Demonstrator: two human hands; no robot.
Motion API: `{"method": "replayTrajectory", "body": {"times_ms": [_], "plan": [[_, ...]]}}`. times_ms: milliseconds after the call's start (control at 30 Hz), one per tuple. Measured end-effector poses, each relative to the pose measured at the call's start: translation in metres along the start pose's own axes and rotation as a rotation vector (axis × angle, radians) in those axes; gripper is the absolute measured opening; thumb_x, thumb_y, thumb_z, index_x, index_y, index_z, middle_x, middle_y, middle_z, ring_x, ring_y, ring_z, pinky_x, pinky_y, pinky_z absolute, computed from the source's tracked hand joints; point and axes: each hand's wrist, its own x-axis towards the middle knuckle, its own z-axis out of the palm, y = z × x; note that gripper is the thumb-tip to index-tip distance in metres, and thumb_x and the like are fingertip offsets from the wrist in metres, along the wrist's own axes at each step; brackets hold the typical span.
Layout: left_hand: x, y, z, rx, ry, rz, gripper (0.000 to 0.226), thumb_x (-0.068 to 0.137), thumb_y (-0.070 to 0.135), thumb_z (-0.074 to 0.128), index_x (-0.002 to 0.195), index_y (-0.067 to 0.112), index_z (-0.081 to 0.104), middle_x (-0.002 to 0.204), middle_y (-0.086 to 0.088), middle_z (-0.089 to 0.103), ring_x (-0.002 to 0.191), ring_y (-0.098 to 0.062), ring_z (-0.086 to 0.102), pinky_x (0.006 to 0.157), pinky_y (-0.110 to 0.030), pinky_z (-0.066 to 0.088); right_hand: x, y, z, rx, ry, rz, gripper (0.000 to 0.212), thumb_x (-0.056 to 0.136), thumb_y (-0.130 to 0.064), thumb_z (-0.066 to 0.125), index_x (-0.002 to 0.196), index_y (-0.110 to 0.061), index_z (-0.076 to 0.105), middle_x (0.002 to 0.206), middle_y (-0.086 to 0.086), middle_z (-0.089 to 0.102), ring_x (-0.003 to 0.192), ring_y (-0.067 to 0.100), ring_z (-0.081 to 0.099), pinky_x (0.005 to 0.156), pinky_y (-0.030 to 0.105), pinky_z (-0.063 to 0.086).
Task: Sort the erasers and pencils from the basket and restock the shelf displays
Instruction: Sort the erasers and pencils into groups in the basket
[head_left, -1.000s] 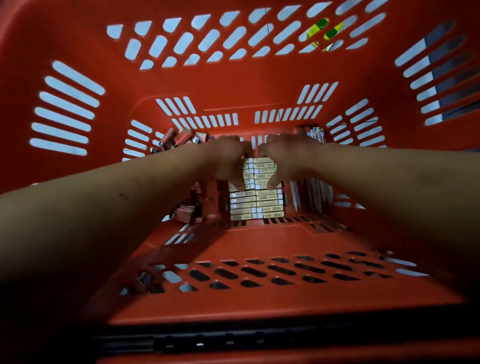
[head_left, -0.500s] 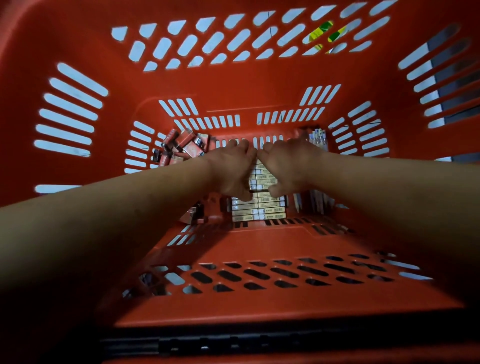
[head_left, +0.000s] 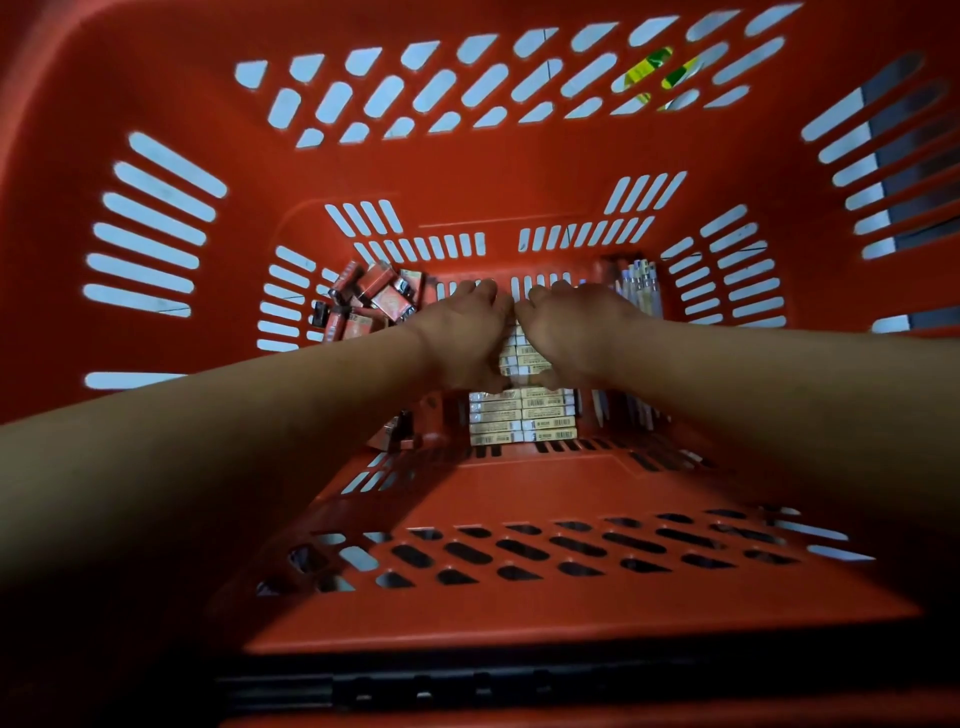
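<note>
Gripping pale barcoded boxes (head_left: 522, 421) in left hand (head_left: 467, 332) and right hand (head_left: 571, 327); red-wrapped erasers (head_left: 379, 299) left of grip, slim pencils (head_left: 641, 288) right; sorting barely begun, apparently.

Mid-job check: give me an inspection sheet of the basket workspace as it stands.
Surface: floor of the red slotted basket, dimly lit.
Job's things: row of barcoded boxes mid-floor; red packets heaped far left, a few more near left; pencils along the right wall.
Clutter: nothing seen.
Hands: left hand and right hand side by side over the row, fingers and thumbs gripping part of it.
Cables: nothing seen.
Surroundings: pale ground through the slots; green-yellow item beyond the far wall, unidentifiable.
</note>
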Motion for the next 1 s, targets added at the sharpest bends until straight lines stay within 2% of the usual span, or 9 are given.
{"method": "replayTrajectory", "body": {"times_ms": [167,300,567,667,733,833,900,1000], "plan": [[-0.001,0.001,0.0,0.024,0.025,0.003,0.084,0.08,0.059,0.073,0.134,0.002,0.045,0.126,-0.018,0.049,0.118,-0.032,0.046,0.094,-0.042,0.044,-0.002,-0.001,0.001,-0.055,0.022,-0.008,0.072,0.09,-0.058,0.061,0.136,-0.005,0.045,0.132,0.013,0.053,0.123,0.031,0.051,0.093,0.043,0.047],[-0.002,0.004,0.0,0.081,0.032,0.03,0.074,0.082,0.062,0.069,0.129,0.006,0.054,0.123,-0.014,0.052,0.115,-0.029,0.048,0.089,-0.039,0.045,0.0,0.0,0.003,0.026,0.024,-0.035,0.066,0.087,-0.055,0.067,0.133,-0.01,0.051,0.13,0.01,0.052,0.122,0.03,0.049,0.095,0.043,0.046],[0.001,0.001,-0.002,0.11,0.031,0.069,0.074,0.078,0.06,0.071,0.127,0.006,0.06,0.121,-0.013,0.055,0.113,-0.03,0.05,0.087,-0.039,0.049,-0.001,0.003,0.002,0.113,0.001,-0.023,0.057,0.081,-0.049,0.072,0.121,-0.012,0.057,0.122,0.006,0.053,0.114,0.025,0.052,0.086,0.037,0.05],[0.002,-0.001,-0.006,0.094,0.056,0.073,0.072,0.076,0.06,0.072,0.122,0.004,0.062,0.117,-0.013,0.056,0.11,-0.031,0.053,0.081,-0.036,0.046,0.0,0.008,-0.003,0.098,0.014,0.006,0.055,0.081,-0.055,0.07,0.111,-0.01,0.059,0.11,0.004,0.053,0.102,0.022,0.053,0.074,0.032,0.044],[0.002,-0.003,-0.012,0.091,0.046,0.067,0.065,0.077,0.059,0.073,0.113,0.005,0.066,0.114,-0.013,0.058,0.103,-0.029,0.056,0.076,-0.031,0.042,0.002,0.012,-0.009,0.108,0.048,0.042,0.056,0.077,-0.058,0.073,0.104,-0.011,0.06,0.098,0.001,0.054,0.087,0.019,0.056,0.07,0.031,0.05],[0.0,-0.012,-0.026,0.04,0.05,0.055,0.057,0.075,0.057,0.077,0.103,0.01,0.064,0.101,-0.005,0.054,0.086,-0.023,0.054,0.068,-0.029,0.038,0.003,0.021,-0.021,0.173,0.078,0.096,0.054,0.071,-0.062,0.076,0.094,-0.015,0.061,0.092,0.001,0.063,0.077,0.019,0.061,0.07,0.034,0.058],[-0.005,-0.019,-0.036,-0.016,0.096,0.057,0.058,0.072,0.058,0.078,0.102,0.012,0.06,0.096,0.0,0.05,0.087,-0.023,0.055,0.068,-0.028,0.04,0.0,0.027,-0.033,0.218,0.065,0.132,0.054,0.069,-0.064,0.077,0.088,-0.016,0.062,0.088,-0.001,0.062,0.076,0.018,0.06,0.069,0.032,0.056],[-0.02,-0.022,-0.055,-0.136,0.176,0.028,0.05,0.065,0.059,0.079,0.094,0.024,0.06,0.092,0.005,0.061,0.08,-0.018,0.063,0.066,-0.027,0.048,-0.017,0.038,-0.057,0.262,0.077,0.198,0.05,0.067,-0.061,0.08,0.077,-0.019,0.054,0.081,-0.002,0.053,0.078,0.021,0.055,0.068,0.031,0.049]]}}
